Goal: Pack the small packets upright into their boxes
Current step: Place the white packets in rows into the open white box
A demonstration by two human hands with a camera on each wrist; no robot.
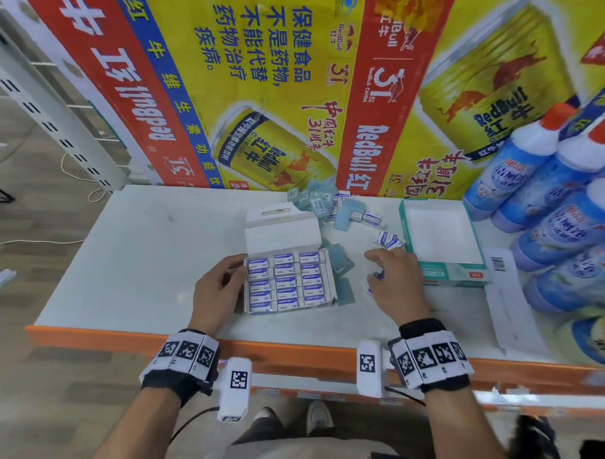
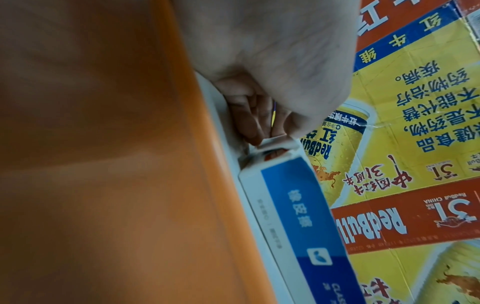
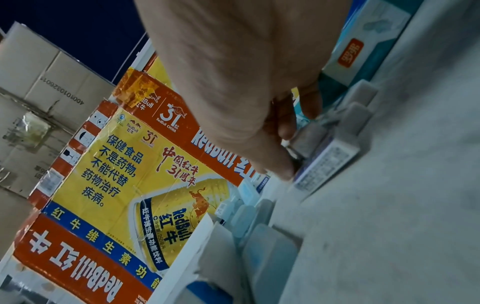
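Observation:
An open white box (image 1: 325, 280) near the shelf's front edge holds eraser packets (image 1: 285, 282) standing in three tight columns, its lid (image 1: 282, 231) folded back. My left hand (image 1: 224, 283) grips the box's left wall; in the left wrist view its fingers (image 2: 250, 123) pinch a white flap of the box (image 2: 293, 216). My right hand (image 1: 392, 277) is just right of the box, fingers curled down round a blue-and-white packet (image 1: 379, 274). In the right wrist view its fingertips (image 3: 284, 166) pinch that packet (image 3: 324, 164) on the shelf. More loose packets (image 1: 331, 202) lie behind the box.
An open, empty teal box (image 1: 450, 274) stands right of my right hand. White and blue bottles (image 1: 550, 200) crowd the right side. A large Red Bull carton (image 1: 289, 92) walls off the back. The white shelf (image 1: 141, 262) has an orange front edge (image 1: 126, 338).

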